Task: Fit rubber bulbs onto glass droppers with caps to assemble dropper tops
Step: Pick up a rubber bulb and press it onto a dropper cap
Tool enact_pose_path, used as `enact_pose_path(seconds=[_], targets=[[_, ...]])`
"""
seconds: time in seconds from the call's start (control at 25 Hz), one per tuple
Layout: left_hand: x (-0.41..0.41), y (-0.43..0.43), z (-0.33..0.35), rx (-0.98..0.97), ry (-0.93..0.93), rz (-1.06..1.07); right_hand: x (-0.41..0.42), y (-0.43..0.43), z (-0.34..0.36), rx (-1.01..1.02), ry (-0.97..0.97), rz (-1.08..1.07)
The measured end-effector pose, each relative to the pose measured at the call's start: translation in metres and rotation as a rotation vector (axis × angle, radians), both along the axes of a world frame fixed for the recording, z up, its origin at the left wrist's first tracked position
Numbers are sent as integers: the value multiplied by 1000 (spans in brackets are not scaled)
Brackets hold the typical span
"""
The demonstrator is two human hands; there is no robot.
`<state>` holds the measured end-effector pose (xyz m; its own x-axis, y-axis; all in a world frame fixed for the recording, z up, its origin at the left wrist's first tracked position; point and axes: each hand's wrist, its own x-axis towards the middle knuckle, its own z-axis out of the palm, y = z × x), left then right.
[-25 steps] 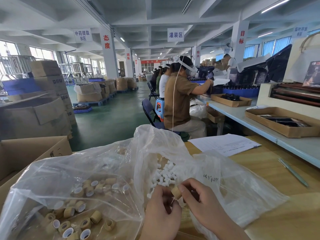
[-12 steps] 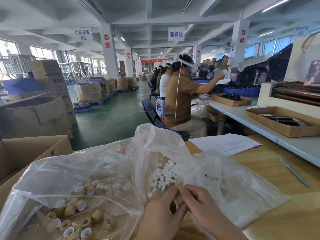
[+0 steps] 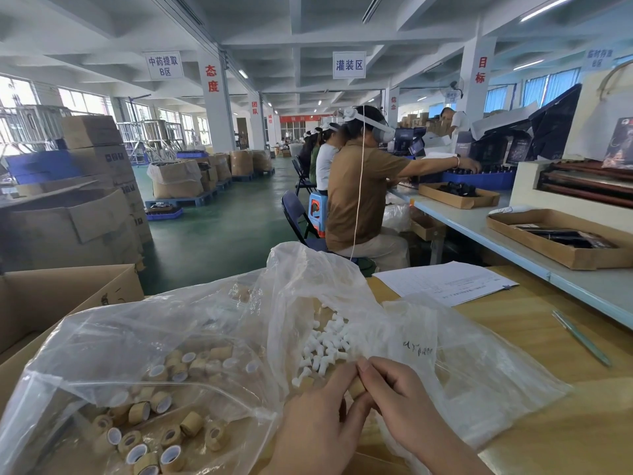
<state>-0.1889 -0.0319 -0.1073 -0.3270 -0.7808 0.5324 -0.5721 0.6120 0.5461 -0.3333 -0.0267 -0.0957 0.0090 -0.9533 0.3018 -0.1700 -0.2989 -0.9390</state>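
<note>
My left hand [image 3: 318, 423] and my right hand [image 3: 404, 406] meet at the bottom centre of the head view and together pinch one tan wood-look cap [image 3: 357, 387] between their fingertips. Whether a bulb sits in that cap is hidden by my fingers. Just beyond them, a pile of small white rubber bulbs [image 3: 323, 344] lies inside an open clear plastic bag [image 3: 479, 389]. To the left, a second clear bag [image 3: 113, 337] holds several tan caps [image 3: 164, 437] with white liners.
A wooden table [image 3: 548, 337] carries a printed sheet [image 3: 445, 281] and a pen [image 3: 580, 337] to the right. An open cardboard box [image 3: 51, 299] stands at the left. A seated person [image 3: 363, 186] works at the adjoining bench ahead.
My two hands have closed together around the cap and dropped slightly toward me. The seated person ahead has stretched an arm out over the bench.
</note>
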Motion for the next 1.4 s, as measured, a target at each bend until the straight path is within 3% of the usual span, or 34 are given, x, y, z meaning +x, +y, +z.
enact_pose_path(seconds=[0.36, 1.0, 1.12, 1.24, 1.4], targets=[[-1, 3, 7, 30, 61, -81, 4, 3, 9, 115, -274, 135], [-6, 4, 5, 104, 167, -24, 11, 6, 5, 195, -342, 228], [-6, 3, 3, 79, 208, 17, 6, 4, 1, 155, -260, 243], [-5, 5, 4, 37, 229, -9, 2, 3, -1, 55, -1, 222], [-3, 6, 9, 17, 236, -82, 1, 2, 0, 39, -20, 176]])
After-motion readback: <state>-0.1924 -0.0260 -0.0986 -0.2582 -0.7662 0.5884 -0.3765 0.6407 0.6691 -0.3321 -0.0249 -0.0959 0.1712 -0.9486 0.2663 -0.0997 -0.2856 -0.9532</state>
